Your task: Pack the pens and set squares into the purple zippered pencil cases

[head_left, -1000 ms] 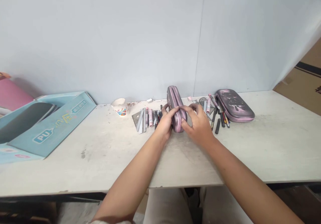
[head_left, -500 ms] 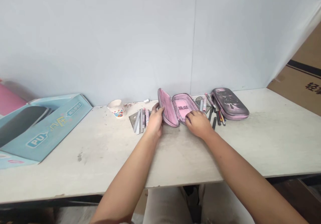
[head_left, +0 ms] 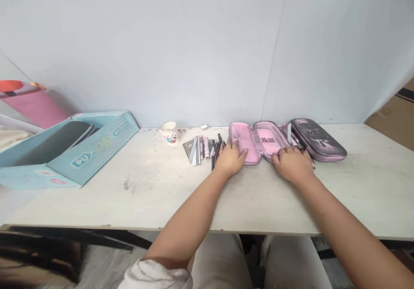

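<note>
Left hand (head_left: 231,159) and right hand (head_left: 293,166) lie flat, fingers loose, on the oval, soft-lined case (head_left: 258,140); near table (head_left: 161,194) bare.

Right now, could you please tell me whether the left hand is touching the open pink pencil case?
Touching. The head view shows the left hand lying on the near end of the left half of the pencil case, with no gap between them.

Packing workroom: product box (head_left: 100,149), worktable (head_left: 155,190).
</note>
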Available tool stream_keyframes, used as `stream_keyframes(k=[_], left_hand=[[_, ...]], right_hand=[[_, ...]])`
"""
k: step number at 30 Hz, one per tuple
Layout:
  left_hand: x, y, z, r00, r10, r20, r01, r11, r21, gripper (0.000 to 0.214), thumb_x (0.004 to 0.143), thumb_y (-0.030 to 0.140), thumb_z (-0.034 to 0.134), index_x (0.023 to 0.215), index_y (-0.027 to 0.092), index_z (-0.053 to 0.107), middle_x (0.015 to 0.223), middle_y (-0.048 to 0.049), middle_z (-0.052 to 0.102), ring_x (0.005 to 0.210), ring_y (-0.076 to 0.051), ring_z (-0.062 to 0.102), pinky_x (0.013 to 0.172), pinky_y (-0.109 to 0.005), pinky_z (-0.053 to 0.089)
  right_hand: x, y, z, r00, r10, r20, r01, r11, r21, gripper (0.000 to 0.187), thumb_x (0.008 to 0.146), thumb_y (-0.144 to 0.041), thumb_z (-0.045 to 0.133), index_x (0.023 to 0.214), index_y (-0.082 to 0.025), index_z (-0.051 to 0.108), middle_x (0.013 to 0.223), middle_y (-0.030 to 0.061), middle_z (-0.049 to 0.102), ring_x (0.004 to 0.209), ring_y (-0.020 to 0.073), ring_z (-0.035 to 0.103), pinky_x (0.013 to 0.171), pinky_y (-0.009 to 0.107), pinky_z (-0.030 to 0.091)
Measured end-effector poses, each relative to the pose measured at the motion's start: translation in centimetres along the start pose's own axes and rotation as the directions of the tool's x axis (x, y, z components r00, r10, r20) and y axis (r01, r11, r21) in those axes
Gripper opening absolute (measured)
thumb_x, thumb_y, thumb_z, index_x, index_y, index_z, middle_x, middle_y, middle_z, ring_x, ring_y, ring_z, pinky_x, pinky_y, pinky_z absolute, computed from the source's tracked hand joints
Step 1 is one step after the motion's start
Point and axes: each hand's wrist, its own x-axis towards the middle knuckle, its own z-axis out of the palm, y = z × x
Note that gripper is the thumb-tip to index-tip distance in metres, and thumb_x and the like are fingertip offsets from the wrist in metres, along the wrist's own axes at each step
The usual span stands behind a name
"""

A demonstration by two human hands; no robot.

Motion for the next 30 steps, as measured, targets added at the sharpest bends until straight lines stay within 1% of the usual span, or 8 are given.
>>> stream_keyframes(k=[5, 8, 12, 15, 19, 22, 26, 30], left_hand=[[0.3, -0.2, -1.8, 0.998, 0.043, -0.05, -0.043, 0.999, -0.008, 0.04, 0.084, 0.04, 0.043, 0.116, 0.018, 0.051, 0.131, -0.0172, 0.046, 0.13, -0.027, 0.032, 0.11, -0.046, 0.005], [0.2, -1.3, -4.5, 0.984, 0.016, -0.18, 0.024, 0.976, 0.217, 0.036, 0.085, 0.036, 0.039, 0.111, 0.015, 0.053, 0.122, -0.0173, 0.051, 0.122, -0.029, 0.04, 0.108, -0.047, 0.008], [-0.7, -3.7, -6.8, 0.968, -0.01, -0.249, 0.146, 0.832, 0.536, 0.042, 0.079, 0.033, 0.046, 0.11, 0.006, 0.054, 0.115, -0.024, 0.051, 0.115, -0.036, 0.04, 0.106, -0.053, 0.007], [-1.2, -5.0, -7.0, 0.98, -0.029, -0.195, 0.142, 0.79, 0.597, 0.044, 0.075, 0.029, 0.051, 0.114, 0.009, 0.056, 0.116, -0.0227, 0.051, 0.115, -0.038, 0.038, 0.104, -0.058, 0.002], [-1.0, -4.8, -7.1, 0.969, -0.05, -0.24, 0.154, 0.887, 0.436, 0.032, 0.077, 0.028, 0.048, 0.102, 0.013, 0.062, 0.115, -0.019, 0.052, 0.119, -0.036, 0.033, 0.106, -0.054, 0.002], [-0.8, -3.5, -7.6, 0.958, -0.19, -0.212, 0.171, 0.98, -0.103, 0.023, 0.077, 0.034, 0.051, 0.083, 0.015, 0.063, 0.103, -0.0169, 0.055, 0.12, -0.035, 0.033, 0.105, -0.048, 0.017], [-1.5, -1.3, -8.1, 0.953, -0.206, 0.224, 0.304, 0.616, -0.727, 0.026, 0.079, 0.041, 0.048, 0.067, 0.019, 0.054, 0.071, -0.0065, 0.054, 0.081, -0.022, 0.053, 0.077, -0.034, 0.042], [-2.2, -0.2, -7.8, 0.827, 0.025, 0.562, 0.557, 0.099, -0.824, 0.031, 0.083, 0.04, 0.043, 0.064, 0.016, 0.047, 0.064, -0.0016, 0.047, 0.055, -0.01, 0.046, 0.056, -0.024, 0.037]], right_hand=[[-0.3, 1.2, -0.5, 1.0, 0.001, 0.031, 0.001, 0.998, -0.063, 0.045, 0.088, -0.035, 0.028, 0.097, -0.01, 0.064, 0.103, 0.0178, 0.062, 0.099, 0.0296, 0.053, 0.081, 0.044, 0.035], [0.0, 0.5, -1.5, 0.998, -0.058, -0.013, 0.057, 0.996, -0.075, 0.042, 0.088, -0.034, 0.03, 0.094, -0.011, 0.064, 0.102, 0.0172, 0.061, 0.098, 0.0298, 0.052, 0.078, 0.041, 0.036], [0.7, -3.1, -2.8, 0.981, -0.174, -0.085, 0.174, 0.985, -0.005, 0.038, 0.087, -0.033, 0.032, 0.094, -0.013, 0.063, 0.102, 0.0161, 0.06, 0.099, 0.03, 0.05, 0.078, 0.041, 0.037], [1.4, -6.6, -3.3, 0.958, -0.27, -0.096, 0.279, 0.956, 0.088, 0.035, 0.086, -0.032, 0.034, 0.092, -0.014, 0.064, 0.101, 0.0156, 0.06, 0.101, 0.0299, 0.049, 0.082, 0.042, 0.036], [2.8, -10.0, -3.3, 0.941, -0.289, -0.178, 0.333, 0.885, 0.326, 0.036, 0.087, -0.034, 0.035, 0.1, -0.015, 0.061, 0.104, 0.014, 0.061, 0.103, 0.0282, 0.05, 0.087, 0.042, 0.036], [4.7, -11.4, -3.7, 0.958, -0.166, -0.234, 0.281, 0.708, 0.647, 0.044, 0.087, -0.041, 0.035, 0.12, -0.014, 0.049, 0.108, 0.0121, 0.06, 0.1, 0.0232, 0.054, 0.087, 0.036, 0.039], [7.2, -12.8, -4.4, 0.989, -0.121, -0.087, 0.128, 0.387, 0.913, 0.043, 0.085, -0.049, 0.036, 0.108, -0.018, 0.056, 0.088, 0.0055, 0.064, 0.078, 0.0166, 0.058, 0.071, 0.029, 0.045], [7.6, -14.0, -4.2, 0.959, -0.224, 0.174, -0.145, 0.141, 0.979, 0.032, 0.077, -0.048, 0.048, 0.076, -0.018, 0.06, 0.058, -0.0007, 0.056, 0.047, 0.0096, 0.048, 0.044, 0.022, 0.038]])
